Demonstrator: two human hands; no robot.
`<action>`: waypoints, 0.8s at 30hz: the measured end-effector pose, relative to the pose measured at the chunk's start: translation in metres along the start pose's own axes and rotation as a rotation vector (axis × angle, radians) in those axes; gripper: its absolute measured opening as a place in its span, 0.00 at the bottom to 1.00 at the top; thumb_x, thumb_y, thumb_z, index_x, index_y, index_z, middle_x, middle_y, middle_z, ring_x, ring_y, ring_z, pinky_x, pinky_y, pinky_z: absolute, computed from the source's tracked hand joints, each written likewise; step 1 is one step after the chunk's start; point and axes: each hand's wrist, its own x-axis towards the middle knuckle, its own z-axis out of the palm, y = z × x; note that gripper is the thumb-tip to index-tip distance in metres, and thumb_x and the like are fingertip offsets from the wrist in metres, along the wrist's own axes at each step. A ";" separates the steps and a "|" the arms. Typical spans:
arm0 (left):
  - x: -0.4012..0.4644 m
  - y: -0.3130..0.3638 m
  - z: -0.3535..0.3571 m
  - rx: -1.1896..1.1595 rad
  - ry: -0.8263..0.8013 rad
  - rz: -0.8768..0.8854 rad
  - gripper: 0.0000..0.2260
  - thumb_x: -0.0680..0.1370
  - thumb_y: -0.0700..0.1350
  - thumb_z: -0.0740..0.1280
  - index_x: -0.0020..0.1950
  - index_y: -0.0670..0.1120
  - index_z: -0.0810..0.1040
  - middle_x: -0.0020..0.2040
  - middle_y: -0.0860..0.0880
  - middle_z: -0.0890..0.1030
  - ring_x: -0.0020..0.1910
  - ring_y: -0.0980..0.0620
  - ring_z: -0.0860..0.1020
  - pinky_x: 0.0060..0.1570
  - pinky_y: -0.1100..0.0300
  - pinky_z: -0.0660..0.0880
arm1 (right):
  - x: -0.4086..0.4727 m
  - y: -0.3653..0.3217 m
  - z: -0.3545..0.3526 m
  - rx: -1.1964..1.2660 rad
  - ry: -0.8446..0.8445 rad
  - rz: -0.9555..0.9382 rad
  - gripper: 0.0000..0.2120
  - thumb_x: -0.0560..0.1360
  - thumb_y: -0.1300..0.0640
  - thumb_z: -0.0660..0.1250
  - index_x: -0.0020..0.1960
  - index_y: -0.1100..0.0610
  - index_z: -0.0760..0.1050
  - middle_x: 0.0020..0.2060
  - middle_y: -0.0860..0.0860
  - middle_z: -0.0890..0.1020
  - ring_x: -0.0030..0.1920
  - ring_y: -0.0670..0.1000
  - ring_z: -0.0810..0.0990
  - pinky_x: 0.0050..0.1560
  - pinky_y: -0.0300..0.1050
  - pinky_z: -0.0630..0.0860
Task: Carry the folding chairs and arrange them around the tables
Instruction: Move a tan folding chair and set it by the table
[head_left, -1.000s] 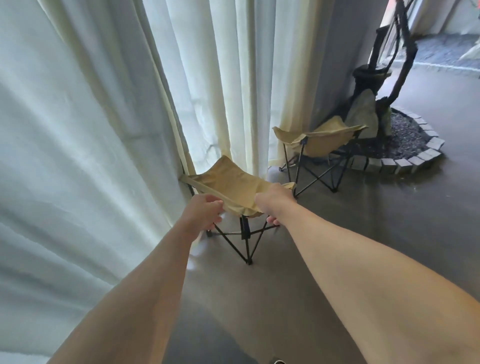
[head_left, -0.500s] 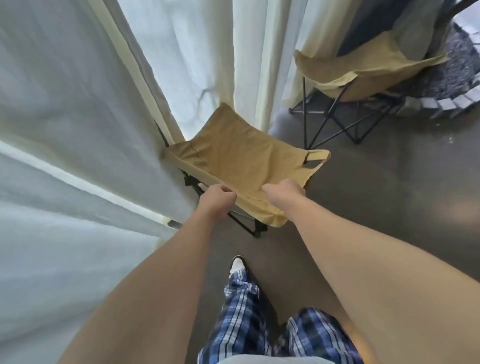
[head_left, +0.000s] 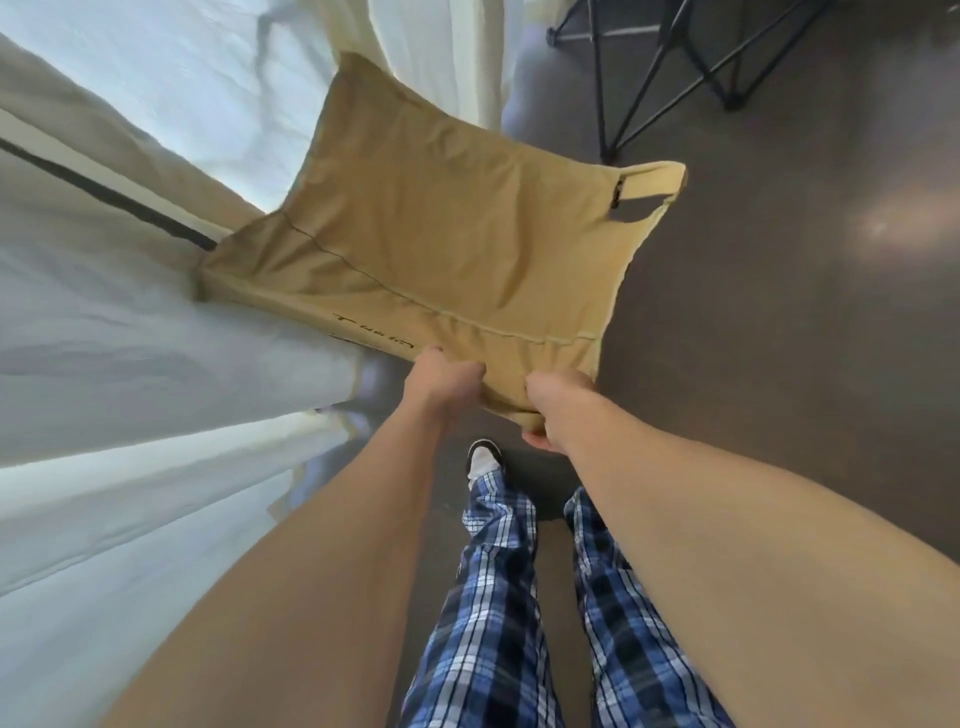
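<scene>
A tan fabric folding chair (head_left: 447, 228) fills the middle of the view, seen from above, its seat spread flat and its legs hidden beneath. My left hand (head_left: 441, 376) grips the near edge of the fabric, fingers curled over it. My right hand (head_left: 558, 402) grips the same edge close beside it, fingers wrapped under the near corner. A loop strap sticks out at the chair's right corner. Black legs of a second folding chair (head_left: 670, 62) stand on the floor at the top right; its seat is out of view.
Pale curtains (head_left: 130, 338) hang along the whole left side and press against the chair's left edge. Dark polished floor (head_left: 779, 312) spreads to the right. My legs in blue plaid trousers (head_left: 498, 597) and one shoe (head_left: 483, 457) stand just below the chair.
The view has tipped down and moved closer, so the chair looks larger and nearer. Both hands have kept their hold on the near edge, and the second chair has slid mostly out of view.
</scene>
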 end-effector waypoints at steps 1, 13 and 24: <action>0.003 0.004 0.006 0.000 0.026 0.009 0.28 0.66 0.49 0.66 0.65 0.41 0.71 0.53 0.43 0.76 0.58 0.40 0.78 0.58 0.46 0.77 | 0.001 0.000 -0.002 0.150 -0.032 0.054 0.14 0.78 0.62 0.59 0.64 0.59 0.71 0.43 0.57 0.76 0.38 0.54 0.74 0.31 0.44 0.78; -0.042 0.110 0.130 -0.106 -0.113 0.093 0.11 0.75 0.46 0.69 0.55 0.45 0.75 0.47 0.48 0.77 0.39 0.53 0.74 0.51 0.52 0.77 | -0.014 -0.050 -0.165 0.664 0.063 -0.009 0.20 0.79 0.62 0.56 0.70 0.55 0.69 0.63 0.54 0.72 0.55 0.57 0.74 0.37 0.44 0.73; -0.163 0.235 0.381 0.286 -0.145 0.253 0.06 0.75 0.41 0.60 0.40 0.41 0.72 0.39 0.43 0.78 0.40 0.43 0.78 0.38 0.56 0.75 | -0.008 -0.033 -0.471 0.870 0.275 -0.107 0.17 0.80 0.63 0.58 0.68 0.59 0.70 0.52 0.54 0.71 0.53 0.58 0.75 0.35 0.44 0.74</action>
